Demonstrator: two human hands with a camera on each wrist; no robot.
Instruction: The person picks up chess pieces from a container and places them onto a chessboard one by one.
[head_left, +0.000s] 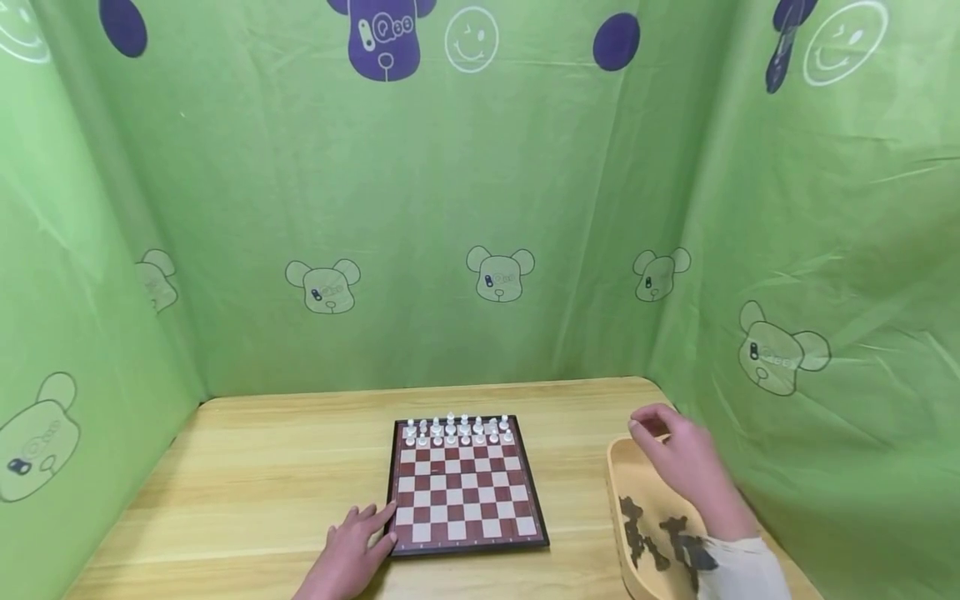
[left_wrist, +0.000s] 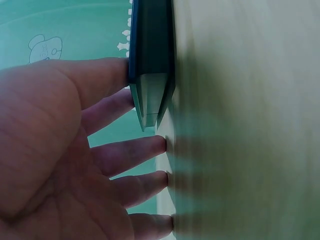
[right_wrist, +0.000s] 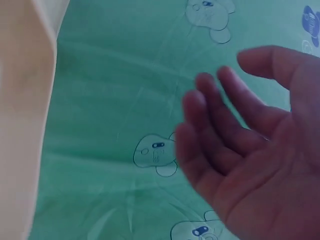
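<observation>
On the table (head_left: 292, 467), between its left and right edges, the board (head_left: 459, 492) is lying flat, front side angled slightly. White pieces (head_left: 450, 430) are standing in two rows along its far edge; the remaining squares are showing bare. By the table's right edge, the tray (head_left: 649, 482) is holding dark pieces (head_left: 633, 529), tumbled in loose clusters, some being hidden by the sleeve (head_left: 738, 571).

Left hand (head_left: 348, 546): lying beside the board's near left corner. Fingers are spreading apart, fairly straight; thumb and index are touching the board's side, the other three tips are resting on the table. Nothing is being clamped.

Right hand (head_left: 686, 458): hovering over the tray's far end. Fingers are curving loosely, thumb standing apart from them; the right wrist view is showing nothing between.

Risks, as judged: the white rows are standing close together, so a sleeve or knuckle passing over the far edge could be toppling several. A hard push from the left thumb or index could be sliding the board and jolting them; whether magnets are holding them, cannot tell. Dark pieces are lying tangled, so a careless pinch could be lifting two, or dropping one off the table's right edge.
</observation>
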